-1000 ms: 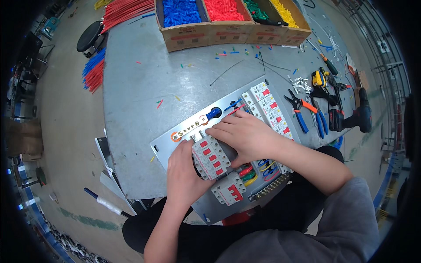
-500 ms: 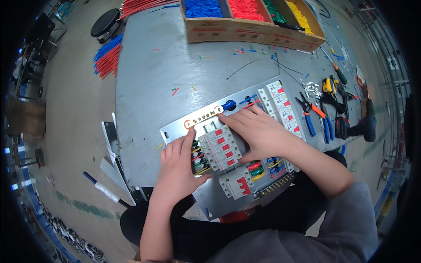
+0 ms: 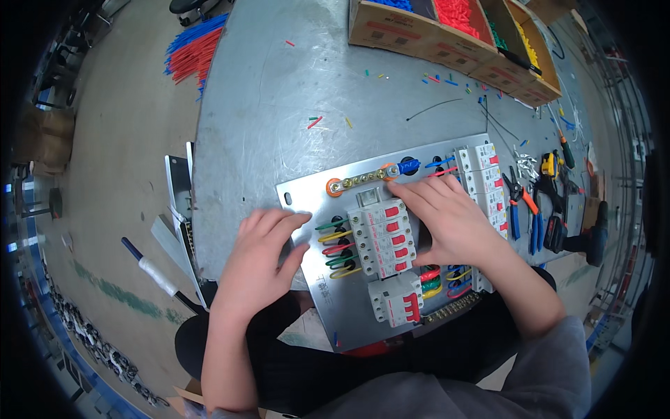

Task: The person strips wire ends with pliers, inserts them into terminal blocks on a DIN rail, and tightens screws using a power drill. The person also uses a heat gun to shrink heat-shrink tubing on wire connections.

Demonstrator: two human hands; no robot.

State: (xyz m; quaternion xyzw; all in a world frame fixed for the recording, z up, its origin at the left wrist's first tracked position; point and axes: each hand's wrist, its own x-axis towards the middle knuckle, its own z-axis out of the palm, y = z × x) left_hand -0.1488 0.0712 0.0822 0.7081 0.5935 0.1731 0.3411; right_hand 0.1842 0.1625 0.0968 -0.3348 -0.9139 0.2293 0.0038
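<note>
A metal mounting plate [image 3: 307, 199] lies tilted over the table edge and my lap. My left hand [image 3: 262, 258] hovers by its left edge, thumb and fingers apart, holding nothing. Over the plate, my right hand [image 3: 457, 220] has its fingers stretched toward the brass terminal bar [image 3: 363, 180]; its thumb rests beside the row of circuit breakers [image 3: 380, 241] with red switches. Green, yellow and red wires [image 3: 337, 248] loop out of holes left of this row. Below sits a wider breaker [image 3: 396, 300]. Another breaker row [image 3: 481, 181] runs along the right, partly behind my right hand.
A cardboard box [image 3: 433, 52] of coloured sleeves stands at the back. Pliers [image 3: 515, 202], a wire stripper [image 3: 534, 216] and a power drill [image 3: 586, 234] lie to the right. Bundled red and blue wires [image 3: 195, 52] overhang the left table edge. Sleeve bits are scattered about.
My left hand has come away from the wires beside the breaker row, moving left. My right hand stays by the breakers. The whole view has shifted, with the plate now farther right in it.
</note>
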